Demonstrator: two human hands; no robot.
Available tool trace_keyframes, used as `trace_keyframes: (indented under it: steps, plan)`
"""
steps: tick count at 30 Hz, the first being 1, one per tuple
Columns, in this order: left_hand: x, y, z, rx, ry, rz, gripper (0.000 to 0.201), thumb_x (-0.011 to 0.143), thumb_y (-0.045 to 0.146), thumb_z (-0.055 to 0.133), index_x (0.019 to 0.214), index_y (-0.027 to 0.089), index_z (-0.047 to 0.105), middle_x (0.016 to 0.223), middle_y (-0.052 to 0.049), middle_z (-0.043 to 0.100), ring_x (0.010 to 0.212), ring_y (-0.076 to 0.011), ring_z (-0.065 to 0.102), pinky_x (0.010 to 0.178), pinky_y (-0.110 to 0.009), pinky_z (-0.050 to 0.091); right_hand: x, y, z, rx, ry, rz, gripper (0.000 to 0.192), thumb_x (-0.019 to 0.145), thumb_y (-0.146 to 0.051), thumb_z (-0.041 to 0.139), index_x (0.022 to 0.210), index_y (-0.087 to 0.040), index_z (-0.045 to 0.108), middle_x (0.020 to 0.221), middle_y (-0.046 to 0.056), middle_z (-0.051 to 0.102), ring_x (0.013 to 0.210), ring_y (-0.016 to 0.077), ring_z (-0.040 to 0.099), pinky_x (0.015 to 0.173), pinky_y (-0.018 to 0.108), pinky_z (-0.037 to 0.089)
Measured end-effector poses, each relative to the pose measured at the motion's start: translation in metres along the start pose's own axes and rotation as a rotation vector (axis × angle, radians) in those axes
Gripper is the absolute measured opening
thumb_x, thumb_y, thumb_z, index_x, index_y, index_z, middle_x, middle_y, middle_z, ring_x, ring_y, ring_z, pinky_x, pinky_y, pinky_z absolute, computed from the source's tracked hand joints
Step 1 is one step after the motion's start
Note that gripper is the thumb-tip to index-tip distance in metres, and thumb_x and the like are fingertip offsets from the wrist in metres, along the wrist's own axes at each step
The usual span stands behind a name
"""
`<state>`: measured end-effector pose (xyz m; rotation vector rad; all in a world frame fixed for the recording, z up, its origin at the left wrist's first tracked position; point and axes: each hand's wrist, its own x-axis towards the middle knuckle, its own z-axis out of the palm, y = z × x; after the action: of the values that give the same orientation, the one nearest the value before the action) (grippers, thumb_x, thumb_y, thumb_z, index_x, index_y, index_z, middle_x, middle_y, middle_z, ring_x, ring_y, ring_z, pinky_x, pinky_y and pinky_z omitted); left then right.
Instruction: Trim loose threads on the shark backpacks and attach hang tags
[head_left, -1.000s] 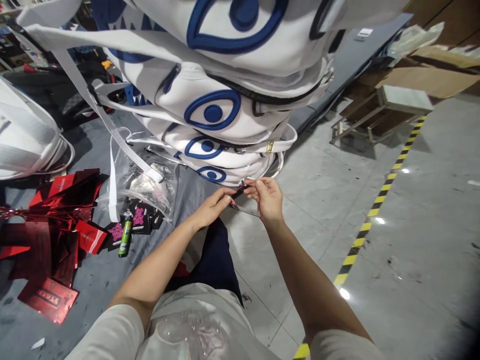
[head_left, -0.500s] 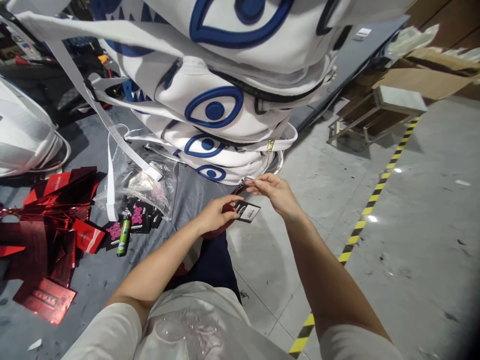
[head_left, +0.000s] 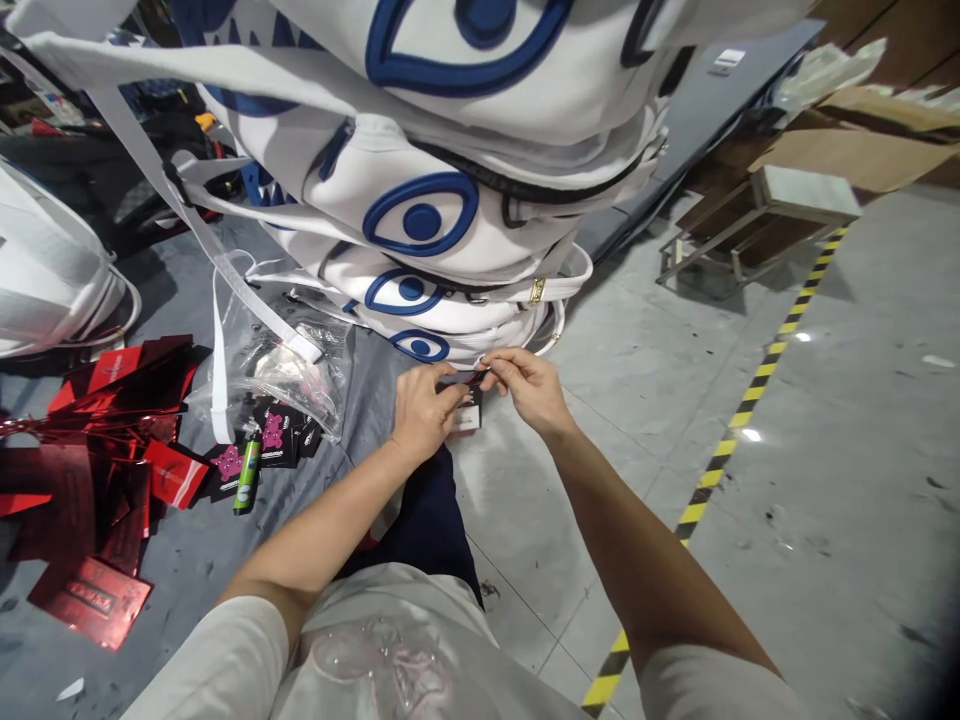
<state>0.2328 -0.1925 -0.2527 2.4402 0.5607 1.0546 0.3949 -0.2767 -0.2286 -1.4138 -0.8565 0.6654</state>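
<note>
A tall stack of white backpacks with blue embroidered eyes stands in front of me. My left hand is closed at the bottom bag's lower edge, thumb and fingers pinched at a black-and-white hang tag. Part of the tag is hidden behind the thumb. Close on its right, my right hand pinches a thin dark cord beside the lowest backpack. Fingers hide most of the cord and where it runs.
Left on the grey-covered table lie red shiny tags, a green lighter-like tube, black cards with pink figures and a clear plastic bag. A stool and yellow-black floor tape are at right.
My left hand has moved up and closer to my right hand. The hang tag has shifted left and up, now partly covered. My right hand has moved slightly left.
</note>
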Motion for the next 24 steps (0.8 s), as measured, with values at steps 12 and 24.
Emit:
trace_keyframes:
  steps: [12,24]
  plan:
    - [0.019,-0.011,0.016,-0.659,-0.200,-0.385,0.010,0.087,0.025,0.067,0.083,0.016,0.070,0.077,0.000,0.072,0.068,-0.0114,0.063,0.066,-0.022,0.048,0.008,-0.004,-0.012,0.031,-0.236,0.210,0.027,0.069,-0.040,0.080,0.082,-0.020,0.071,0.070,0.000,0.064,0.065,0.0132,0.057,0.061,0.026,0.046]
    - [0.012,-0.010,0.013,-0.320,-0.243,-0.184,0.015,0.093,0.024,0.063,0.098,0.019,0.076,0.089,-0.005,0.075,0.081,-0.0169,0.068,0.075,-0.027,0.051,-0.001,-0.012,-0.011,-0.509,-0.278,-0.121,0.016,0.084,-0.029,0.057,0.075,-0.019,0.065,0.073,0.002,0.066,0.069,0.0167,0.057,0.066,0.029,0.043]
